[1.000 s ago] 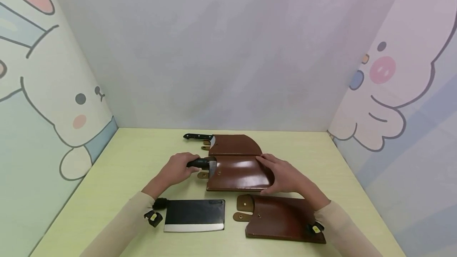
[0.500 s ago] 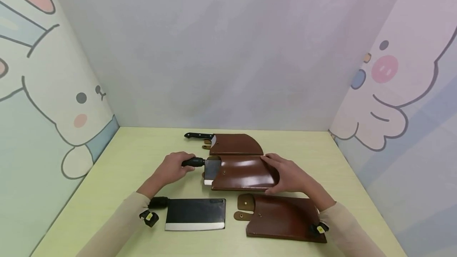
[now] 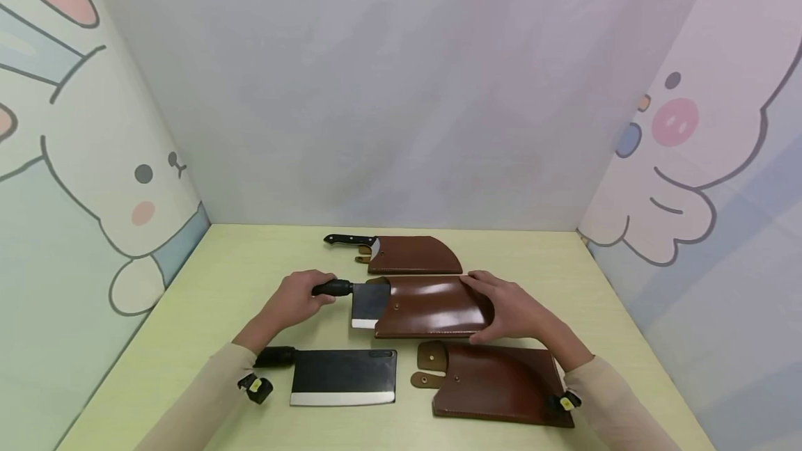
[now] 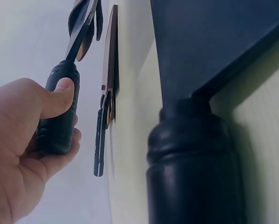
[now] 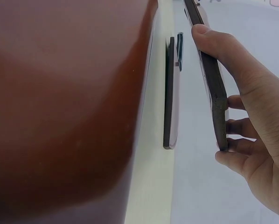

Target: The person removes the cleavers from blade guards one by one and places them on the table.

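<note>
My left hand point(image 3: 293, 299) grips the black handle point(image 4: 61, 105) of a cleaver, thumb laid along it in the left wrist view. Part of that cleaver's blade point(image 3: 368, 303) shows, dark with a bright edge strip; the rest is hidden inside a glossy brown leather sheath point(image 3: 432, 308). My right hand point(image 3: 509, 308) holds the sheath at its right end, the thumb on the near edge and the fingers on the far edge. In the right wrist view this sheath's narrow edge point(image 5: 213, 79) stands apart from the table, between thumb and fingers.
A second cleaver point(image 3: 343, 373) lies bare on the pale yellow table point(image 3: 188, 284), front left. Right of it lies another brown sheath point(image 3: 495, 385) with loose snap straps. Behind, a black-handled knife point(image 3: 348, 239) sits in a curved brown sheath point(image 3: 416, 255). Walls point(image 3: 401, 89) enclose the table.
My left hand has moved left with the cleaver, so more of its blade shows outside the sheath. My right hand and the sheath have shifted slightly right.
</note>
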`<action>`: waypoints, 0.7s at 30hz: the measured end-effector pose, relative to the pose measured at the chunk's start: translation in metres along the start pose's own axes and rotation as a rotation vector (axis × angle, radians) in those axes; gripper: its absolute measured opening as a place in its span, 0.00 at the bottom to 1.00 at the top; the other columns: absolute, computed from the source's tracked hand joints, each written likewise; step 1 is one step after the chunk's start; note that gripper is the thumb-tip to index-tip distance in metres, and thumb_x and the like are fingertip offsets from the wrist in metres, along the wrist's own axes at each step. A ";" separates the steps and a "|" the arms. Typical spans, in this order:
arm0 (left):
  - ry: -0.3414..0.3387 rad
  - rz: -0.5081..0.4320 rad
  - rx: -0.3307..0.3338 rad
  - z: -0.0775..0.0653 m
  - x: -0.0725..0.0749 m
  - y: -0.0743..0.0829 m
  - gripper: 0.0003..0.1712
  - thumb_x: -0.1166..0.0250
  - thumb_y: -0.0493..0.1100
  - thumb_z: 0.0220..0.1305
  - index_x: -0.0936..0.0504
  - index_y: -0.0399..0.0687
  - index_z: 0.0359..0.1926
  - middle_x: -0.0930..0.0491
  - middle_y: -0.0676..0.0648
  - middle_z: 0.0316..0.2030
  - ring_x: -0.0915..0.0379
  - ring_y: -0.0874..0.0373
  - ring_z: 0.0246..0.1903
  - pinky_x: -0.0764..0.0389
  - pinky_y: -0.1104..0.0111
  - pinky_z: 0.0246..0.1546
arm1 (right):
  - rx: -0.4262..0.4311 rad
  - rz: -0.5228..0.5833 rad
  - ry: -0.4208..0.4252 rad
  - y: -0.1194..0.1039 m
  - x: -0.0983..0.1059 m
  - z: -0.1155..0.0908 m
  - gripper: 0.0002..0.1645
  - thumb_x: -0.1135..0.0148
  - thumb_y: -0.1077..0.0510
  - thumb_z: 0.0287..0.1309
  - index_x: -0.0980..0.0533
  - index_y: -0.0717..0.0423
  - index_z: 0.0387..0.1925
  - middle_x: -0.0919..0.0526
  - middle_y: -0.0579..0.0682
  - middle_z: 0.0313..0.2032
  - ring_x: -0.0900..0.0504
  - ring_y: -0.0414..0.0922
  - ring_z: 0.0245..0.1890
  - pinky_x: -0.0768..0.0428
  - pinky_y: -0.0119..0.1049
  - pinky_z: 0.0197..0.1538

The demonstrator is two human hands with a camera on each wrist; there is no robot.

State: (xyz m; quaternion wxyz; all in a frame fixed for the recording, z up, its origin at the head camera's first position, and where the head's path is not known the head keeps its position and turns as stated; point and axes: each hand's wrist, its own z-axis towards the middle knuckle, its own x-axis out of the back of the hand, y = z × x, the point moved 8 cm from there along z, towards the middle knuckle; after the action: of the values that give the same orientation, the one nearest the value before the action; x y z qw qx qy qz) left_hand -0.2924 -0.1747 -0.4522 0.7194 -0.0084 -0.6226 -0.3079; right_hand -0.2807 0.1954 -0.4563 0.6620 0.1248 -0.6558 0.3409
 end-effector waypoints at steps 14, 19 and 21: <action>0.037 0.007 -0.021 -0.007 0.005 -0.012 0.23 0.23 0.42 0.58 0.14 0.42 0.55 0.13 0.43 0.45 0.16 0.48 0.42 0.17 0.52 0.41 | 0.000 0.007 0.037 0.002 0.008 -0.004 0.68 0.16 0.30 0.34 0.35 0.50 0.76 0.31 0.58 0.71 0.23 0.60 0.63 0.20 0.59 0.56; 0.040 0.005 -0.018 -0.010 0.005 -0.014 0.23 0.23 0.42 0.59 0.14 0.41 0.55 0.13 0.42 0.46 0.15 0.47 0.43 0.17 0.52 0.42 | -0.009 0.003 0.036 0.005 0.010 -0.007 0.69 0.16 0.30 0.33 0.34 0.49 0.76 0.31 0.56 0.71 0.22 0.59 0.62 0.20 0.57 0.56; 0.046 0.005 -0.014 -0.011 0.006 -0.016 0.23 0.23 0.42 0.59 0.14 0.41 0.55 0.13 0.42 0.46 0.15 0.46 0.43 0.17 0.52 0.42 | -0.015 0.005 0.040 0.006 0.011 -0.008 0.69 0.16 0.30 0.33 0.34 0.49 0.76 0.31 0.56 0.71 0.22 0.58 0.63 0.20 0.57 0.56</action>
State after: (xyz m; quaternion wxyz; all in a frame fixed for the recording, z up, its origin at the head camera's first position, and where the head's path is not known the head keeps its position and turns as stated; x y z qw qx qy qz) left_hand -0.2892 -0.1944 -0.4550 0.7342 -0.0081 -0.6038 -0.3103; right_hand -0.2792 0.2081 -0.4489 0.6749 0.1116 -0.6453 0.3401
